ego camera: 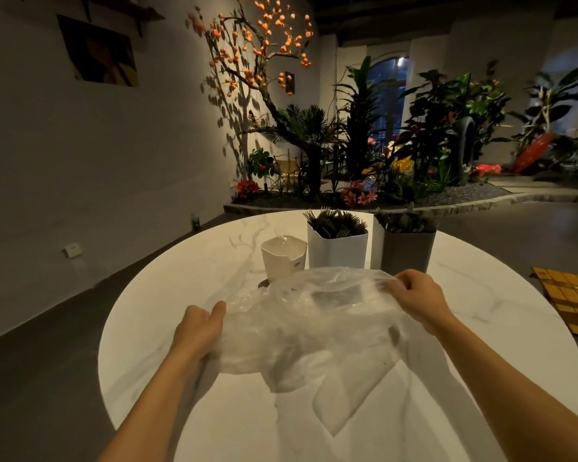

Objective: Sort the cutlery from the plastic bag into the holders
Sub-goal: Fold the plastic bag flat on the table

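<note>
both hands grip the crinkled clear plastic bag.

Three holders on the table: one small white holder, one tall white holder, one grey holder. One plastic bag, two hands on it, left hand and right hand.

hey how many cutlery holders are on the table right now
3, in a row behind the plastic bag: a small white holder on the left, a taller white holder in the middle, and a grey holder on the right. The bag might hide something low behind it.
</note>
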Motion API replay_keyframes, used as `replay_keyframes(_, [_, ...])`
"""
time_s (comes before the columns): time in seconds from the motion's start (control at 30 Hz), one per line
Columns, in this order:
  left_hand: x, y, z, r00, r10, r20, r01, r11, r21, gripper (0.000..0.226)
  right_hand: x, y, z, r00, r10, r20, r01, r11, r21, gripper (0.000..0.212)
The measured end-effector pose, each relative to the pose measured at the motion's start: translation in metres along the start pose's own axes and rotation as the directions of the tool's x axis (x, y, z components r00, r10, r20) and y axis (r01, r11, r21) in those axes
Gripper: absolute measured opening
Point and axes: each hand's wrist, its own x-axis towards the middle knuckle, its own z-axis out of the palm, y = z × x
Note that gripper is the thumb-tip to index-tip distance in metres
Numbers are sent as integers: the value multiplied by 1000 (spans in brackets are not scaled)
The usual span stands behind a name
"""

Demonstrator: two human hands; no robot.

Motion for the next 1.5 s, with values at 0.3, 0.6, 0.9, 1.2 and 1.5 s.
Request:
replay_keyframes(0.3, [-15,13,8,924,-21,381,-47,985,169,64,-60,-78,19,970,-12,242,53,985,-164,89])
replay_keyframes(0.6, [-28,31,-1,787,-109,607,238,962,-137,69,-57,-53,19,776,-67,627,-171,935,312,18])
replay_keyframes(0.9, [-31,62,41,683,51,728,360,844,-397,54,-59,-30,19,702,-179,689,-122,923,364,21])
replay_keyframes(1.2, [-52,66,57,586,170,792,190,922,-338,23,-61,-21,19,683,-218,697,-150,892,426,33])
replay_keyframes(1.5, [-37,56,45,645,134,752,-125,990,-69,19,-59,-14,-1,719,-141,681,-163,918,362,22])
